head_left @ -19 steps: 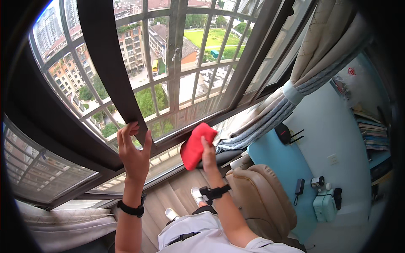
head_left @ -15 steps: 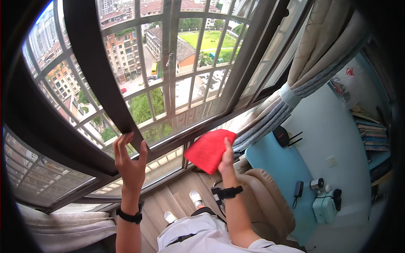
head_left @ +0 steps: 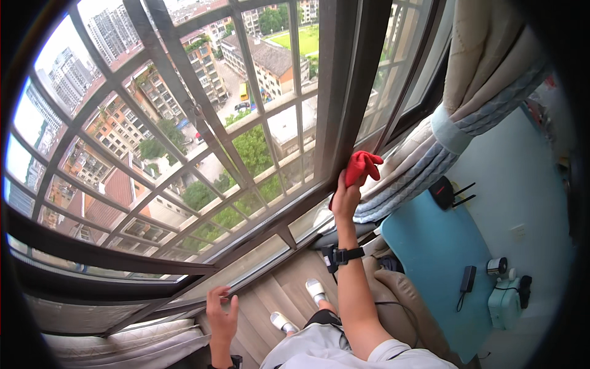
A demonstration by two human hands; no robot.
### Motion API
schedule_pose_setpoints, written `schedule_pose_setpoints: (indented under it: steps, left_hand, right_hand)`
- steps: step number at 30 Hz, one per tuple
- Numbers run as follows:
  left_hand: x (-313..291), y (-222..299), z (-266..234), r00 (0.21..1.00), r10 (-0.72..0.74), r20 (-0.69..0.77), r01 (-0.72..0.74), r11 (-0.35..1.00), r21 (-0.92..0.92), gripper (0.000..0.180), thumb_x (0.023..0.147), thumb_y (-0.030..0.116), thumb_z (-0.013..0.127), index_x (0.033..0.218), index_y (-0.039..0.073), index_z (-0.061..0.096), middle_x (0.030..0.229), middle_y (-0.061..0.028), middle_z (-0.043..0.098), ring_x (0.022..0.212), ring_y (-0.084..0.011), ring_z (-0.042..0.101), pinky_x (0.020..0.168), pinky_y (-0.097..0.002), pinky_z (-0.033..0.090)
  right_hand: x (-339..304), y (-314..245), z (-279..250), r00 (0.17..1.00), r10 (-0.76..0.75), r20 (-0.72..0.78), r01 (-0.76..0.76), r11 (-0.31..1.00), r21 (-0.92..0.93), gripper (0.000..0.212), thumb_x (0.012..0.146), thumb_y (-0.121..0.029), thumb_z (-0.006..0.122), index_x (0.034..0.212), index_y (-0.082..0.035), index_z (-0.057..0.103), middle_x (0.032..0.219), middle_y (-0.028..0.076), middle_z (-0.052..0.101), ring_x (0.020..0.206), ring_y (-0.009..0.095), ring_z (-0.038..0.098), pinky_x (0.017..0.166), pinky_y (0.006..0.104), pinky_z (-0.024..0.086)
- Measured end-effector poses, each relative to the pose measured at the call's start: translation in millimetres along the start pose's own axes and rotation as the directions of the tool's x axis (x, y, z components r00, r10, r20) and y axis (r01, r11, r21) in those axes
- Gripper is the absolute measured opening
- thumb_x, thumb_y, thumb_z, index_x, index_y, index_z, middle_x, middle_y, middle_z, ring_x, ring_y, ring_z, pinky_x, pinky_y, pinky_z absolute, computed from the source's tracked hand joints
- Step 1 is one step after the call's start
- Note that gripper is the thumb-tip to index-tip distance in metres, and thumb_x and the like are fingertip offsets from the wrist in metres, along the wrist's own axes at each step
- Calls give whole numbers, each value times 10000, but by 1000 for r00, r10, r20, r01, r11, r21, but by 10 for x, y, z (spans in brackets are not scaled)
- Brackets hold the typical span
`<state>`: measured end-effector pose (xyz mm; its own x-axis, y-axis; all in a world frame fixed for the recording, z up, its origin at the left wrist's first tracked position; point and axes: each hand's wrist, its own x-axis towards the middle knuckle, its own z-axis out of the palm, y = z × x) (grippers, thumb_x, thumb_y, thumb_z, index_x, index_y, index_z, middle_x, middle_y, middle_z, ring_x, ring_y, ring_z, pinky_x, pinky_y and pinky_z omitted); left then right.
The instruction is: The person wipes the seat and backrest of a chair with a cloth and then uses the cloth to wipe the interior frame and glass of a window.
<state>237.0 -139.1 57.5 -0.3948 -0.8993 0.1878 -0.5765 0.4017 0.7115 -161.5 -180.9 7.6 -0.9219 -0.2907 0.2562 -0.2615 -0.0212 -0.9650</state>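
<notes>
A red cloth [head_left: 361, 167] is bunched in my right hand [head_left: 346, 200], its folds sticking out above the fingers. My right hand is raised against the lower part of a thick dark window upright [head_left: 351, 92]; fingers and cloth partly hide where they meet. Lower and to the left, my left hand [head_left: 223, 313] is in the air with its fingers apart and nothing in it. It is nearest to the window's lower frame [head_left: 258, 243], without visible contact.
Metal security bars [head_left: 203, 117] stand outside the window. Tied curtains [head_left: 424, 157] hang close to my right hand; another curtain [head_left: 129, 344] is at lower left. A brown chair [head_left: 399, 307] and a light-blue desk [head_left: 424, 240] with a black router [head_left: 442, 194] stand to the right.
My left hand has come off the dark window upright and dropped lower. My right hand has moved up and right to the frame, bunching the cloth. The left-hand upright no longer crosses the bars.
</notes>
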Motion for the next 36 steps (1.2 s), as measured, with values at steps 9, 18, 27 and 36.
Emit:
schedule_pose_setpoints:
  steps: [9,18,27,36]
  left_hand:
    - [-170,-143,68,981,-174,81,183,977,-111,295,829,30,652,1112,9,574,1051,-121,599,875,-215,599,725,-320,500]
    - [-625,-508,-457,984,-159,79,171,967,-191,301,852,63,652,1135,7,565,1090,-123,610,906,-215,608,747,-319,505]
    - [-1379,-931,-1085,979,-202,-16,195,960,-200,281,870,100,651,1127,16,577,1062,-113,624,893,-213,617,736,-326,505]
    - [-1477,-1026,-1139,982,-190,15,187,945,-267,268,891,138,642,1127,24,587,1065,-113,642,903,-209,625,758,-327,505]
  right_hand:
    - [-802,-159,190,980,-180,82,185,981,-55,502,989,-244,528,1399,19,407,1369,249,479,1263,364,466,1048,385,352]
    - [-2418,-770,571,902,-268,338,313,946,-85,559,941,-168,573,1431,-10,356,1358,322,408,1287,493,346,1081,474,291]
    - [-3685,-1131,994,887,-275,370,296,955,2,521,956,-220,571,1396,-4,391,1272,321,489,1156,501,467,985,493,375]
    - [-3355,-1255,295,379,258,889,-904,307,297,475,986,-427,493,1267,-47,537,1236,92,621,1145,231,589,1031,389,426]
